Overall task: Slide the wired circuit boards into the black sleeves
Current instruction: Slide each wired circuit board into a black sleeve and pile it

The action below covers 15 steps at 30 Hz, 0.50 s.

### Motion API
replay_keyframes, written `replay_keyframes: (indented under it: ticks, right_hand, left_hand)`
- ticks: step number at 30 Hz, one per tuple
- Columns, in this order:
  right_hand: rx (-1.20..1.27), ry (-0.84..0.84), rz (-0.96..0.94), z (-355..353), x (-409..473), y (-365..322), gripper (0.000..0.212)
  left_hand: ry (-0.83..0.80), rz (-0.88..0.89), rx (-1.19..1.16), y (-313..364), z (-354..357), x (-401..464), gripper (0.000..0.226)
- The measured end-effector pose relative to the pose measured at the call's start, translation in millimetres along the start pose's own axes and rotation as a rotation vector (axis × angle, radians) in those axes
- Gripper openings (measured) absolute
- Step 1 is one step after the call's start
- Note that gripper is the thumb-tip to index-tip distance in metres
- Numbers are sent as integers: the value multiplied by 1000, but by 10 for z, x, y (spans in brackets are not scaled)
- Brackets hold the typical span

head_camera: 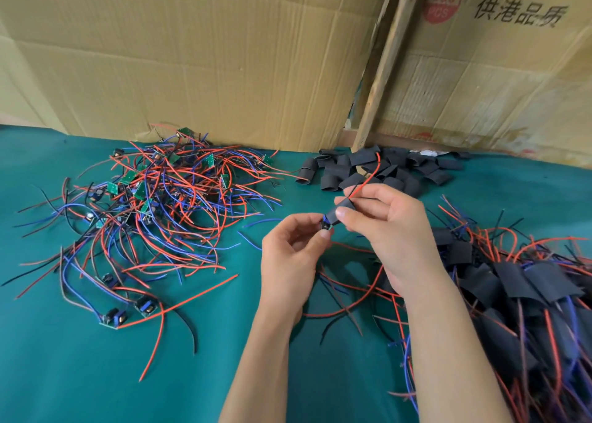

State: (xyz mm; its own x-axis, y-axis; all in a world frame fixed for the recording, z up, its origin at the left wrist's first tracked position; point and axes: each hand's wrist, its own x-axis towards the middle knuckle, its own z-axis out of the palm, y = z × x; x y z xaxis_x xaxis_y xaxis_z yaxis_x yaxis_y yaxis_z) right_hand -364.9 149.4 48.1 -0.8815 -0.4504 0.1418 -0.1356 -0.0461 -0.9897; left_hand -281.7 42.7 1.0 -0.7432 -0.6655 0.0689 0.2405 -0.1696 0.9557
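Note:
My left hand (294, 249) pinches a small circuit board (325, 225) at its near end. My right hand (384, 227) holds a black sleeve (340, 209) between thumb and fingers, the sleeve sitting over the board's far end. A red wire (368, 175) comes out of the sleeve's top and runs up toward the back. A heap of bare wired boards (153, 198) with red, blue and black leads lies at left. Empty black sleeves (378, 169) are piled at the back centre. Sleeved boards (528, 288) are heaped at right.
The work lies on a teal cloth-covered table (96, 374). Cardboard sheets (208, 54) and a wooden post (384, 70) stand along the back edge. A few loose boards (128, 310) with wires lie near the front left.

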Motion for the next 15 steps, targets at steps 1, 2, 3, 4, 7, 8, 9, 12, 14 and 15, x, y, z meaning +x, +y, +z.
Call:
replay_keyframes:
  ticks: [1,2,3,4,7,8,9,12,14,15]
  right_hand:
    - [4,9,-7,-6,0,0,25]
    - [7,11,-13,-12,-1,-3,25]
    - [9,1,-14,-19,-4,-9,25]
    - [9,-18,-11,-28,-9,-19,25]
    - [-10,-58,-7,-70,-19,-58,24]
    - [-8,-47,-8,-80,-21,-68,23]
    - [7,-30,-7,-91,-23,-75,23]
    - [26,-19,35,-82,-33,-83,20]
    - [22,-52,74,-55,-42,-84,16]
    - [29,-70,90,-39,-46,-90,15]
  left_hand:
    - [-5,5,-5,-1,-1,-1,20]
    - [-10,7,-12,-5,-2,0,22]
    - [-11,7,-19,-9,-8,3,21]
    - [-11,7,-25,-11,-14,6,20]
    - [-37,8,-35,-4,-28,5,18]
    - [-55,11,-27,-2,-30,4,18]
    - [-77,14,-19,1,-28,-1,18]
    - [-109,24,-32,1,-17,-12,17]
    - [-96,26,-86,-1,-22,-6,15]
    - [-86,23,-111,-4,-30,-1,13]
